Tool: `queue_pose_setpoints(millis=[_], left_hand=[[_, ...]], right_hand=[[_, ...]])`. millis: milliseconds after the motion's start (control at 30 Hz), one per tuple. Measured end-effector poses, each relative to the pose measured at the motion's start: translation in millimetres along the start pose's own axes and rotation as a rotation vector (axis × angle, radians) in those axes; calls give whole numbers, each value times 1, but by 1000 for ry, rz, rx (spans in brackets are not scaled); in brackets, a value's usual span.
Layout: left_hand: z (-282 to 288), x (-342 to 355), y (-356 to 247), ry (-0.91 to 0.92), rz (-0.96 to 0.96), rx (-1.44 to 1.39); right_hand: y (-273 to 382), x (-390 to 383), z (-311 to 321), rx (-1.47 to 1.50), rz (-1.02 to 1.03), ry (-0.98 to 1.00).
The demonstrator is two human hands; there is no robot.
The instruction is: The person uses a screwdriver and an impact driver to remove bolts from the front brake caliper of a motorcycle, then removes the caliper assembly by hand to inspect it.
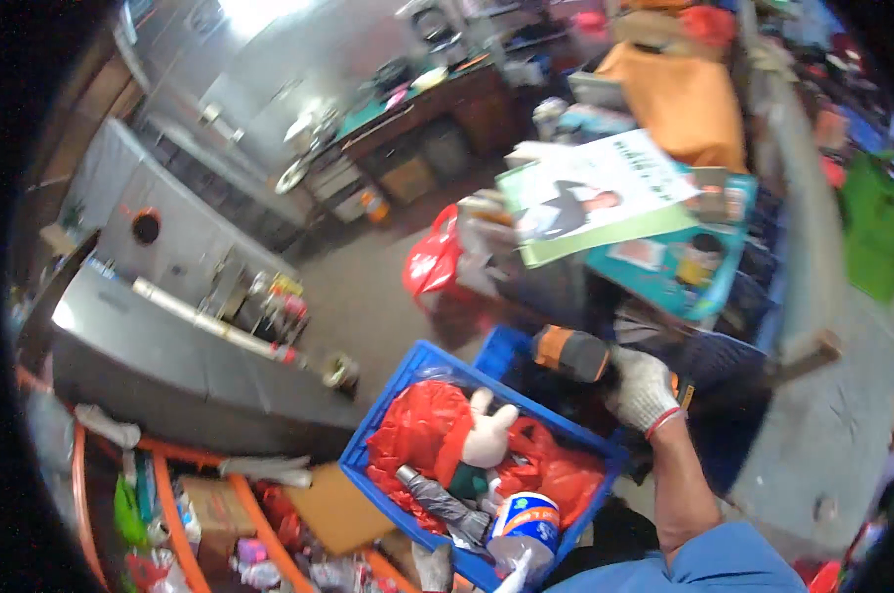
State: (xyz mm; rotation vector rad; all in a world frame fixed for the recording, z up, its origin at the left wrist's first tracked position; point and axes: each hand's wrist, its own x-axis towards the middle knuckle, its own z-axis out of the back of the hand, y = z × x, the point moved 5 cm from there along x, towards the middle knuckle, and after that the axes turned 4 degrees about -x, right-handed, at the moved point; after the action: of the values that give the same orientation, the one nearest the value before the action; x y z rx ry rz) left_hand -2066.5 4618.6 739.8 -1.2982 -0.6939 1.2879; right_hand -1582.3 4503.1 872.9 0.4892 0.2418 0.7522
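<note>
My right hand, in a white knitted glove with red cuff, is closed around an orange-and-black power drill at the upper right of a blue crate. My left hand, also gloved and partly cut off, grips the crate's lower-left side. The crate holds red plastic bags, a cream plush rabbit, a dark-grey wrapped cylinder and a white-and-blue round package. A second blue crate sits behind it, partly hidden.
At upper right are piled boards and papers and an orange cloth. A grey metal counter and orange shelving with goods stand left. A cluttered desk is at the back, a red bag on the floor.
</note>
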Motion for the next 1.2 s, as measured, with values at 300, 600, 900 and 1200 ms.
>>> queue_pose_setpoints(millis=[300,600,900,1200], left_hand=[[-42,1,-30,157,-104,-112],[-107,2,-52,33,-134,12],[-48,-75,171,338,191,70],[-319,-675,149,1809,403,101]], right_hand=[[27,-327,105,413,-189,-272],[-66,-570,-16,515,-614,-123],[-147,-731,-36,453,-916,221],[-262,-921,65,425,-990,-169]])
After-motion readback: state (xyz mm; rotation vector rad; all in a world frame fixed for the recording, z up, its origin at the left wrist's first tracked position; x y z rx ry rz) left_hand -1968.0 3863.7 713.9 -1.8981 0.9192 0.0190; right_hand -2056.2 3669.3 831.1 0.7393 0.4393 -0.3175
